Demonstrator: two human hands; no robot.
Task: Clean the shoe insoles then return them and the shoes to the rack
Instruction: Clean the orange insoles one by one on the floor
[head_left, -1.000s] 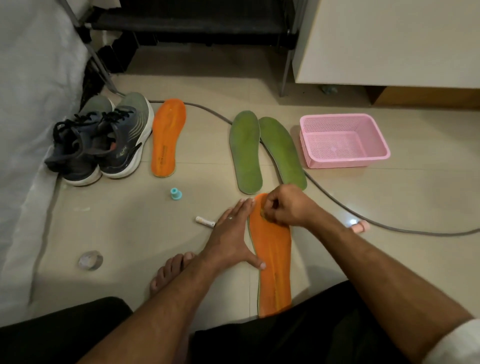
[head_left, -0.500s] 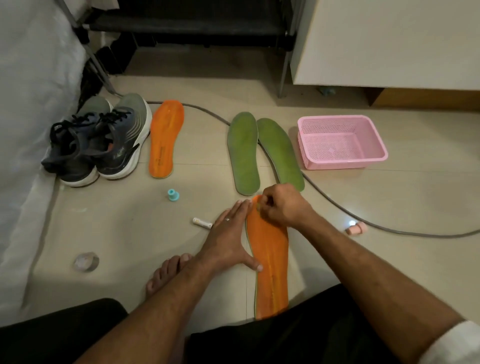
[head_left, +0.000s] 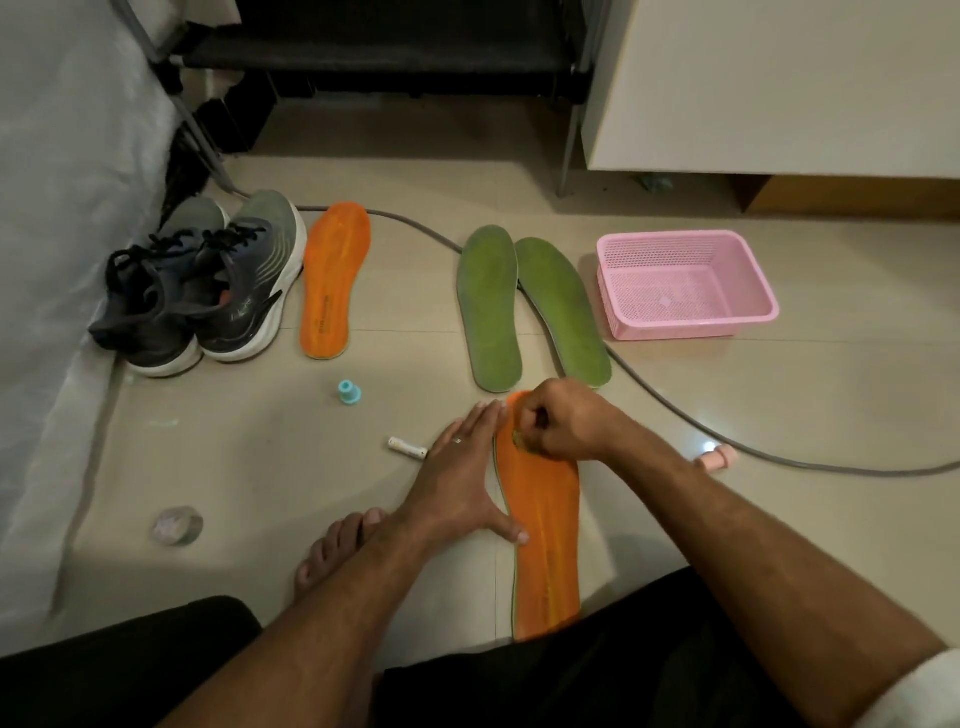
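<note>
on the floor, flat left hand (head_left: 457, 483) steadies orange insole (head_left: 545, 530); right hand (head_left: 561, 426) pinches something small; print unreadable

Pink basket (head_left: 685, 317) by grey cable (head_left: 675, 415); teal cap (head_left: 349, 392), white tube (head_left: 407, 447), tape roll (head_left: 177, 525) on floor.

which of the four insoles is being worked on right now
The orange insole nearest the person: the left hand presses beside it, the right hand works its toe. The other three lie untouched.
</note>
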